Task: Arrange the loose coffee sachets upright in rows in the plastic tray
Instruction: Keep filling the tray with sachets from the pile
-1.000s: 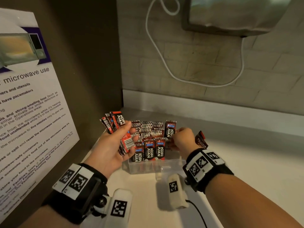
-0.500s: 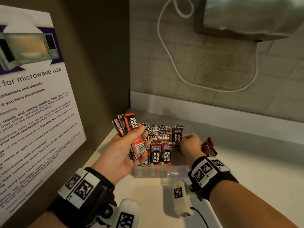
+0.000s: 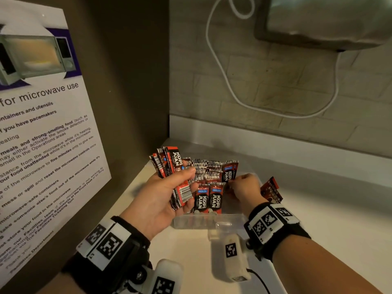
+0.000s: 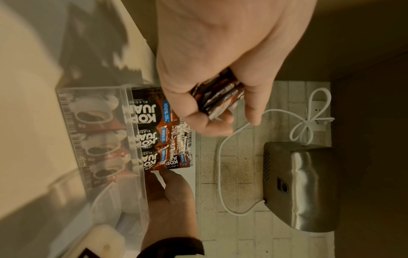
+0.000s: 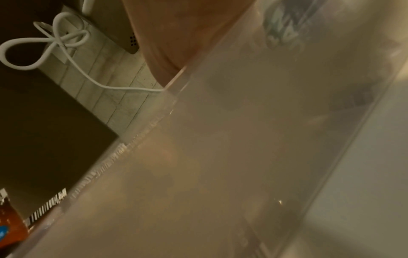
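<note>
Gripping a fanned stack (image 3: 169,177) in our left hand (image 3: 161,200), right hand (image 3: 244,187) pinching one sachet (image 3: 229,172) into the tray (image 3: 201,222): we risk toppling the neighbouring row (image 3: 209,198).

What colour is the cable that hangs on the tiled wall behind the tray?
The thin looped cable is white; the head view shows it best.

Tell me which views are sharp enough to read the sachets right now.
Head view: dim warm light, sharp; KOPI JUAN reads on the front-row sachets in the plastic tray. Left wrist view: labels legible, the left hand near the lens is soft. Right wrist view: hazy, looking through the tray wall; useless.
</note>
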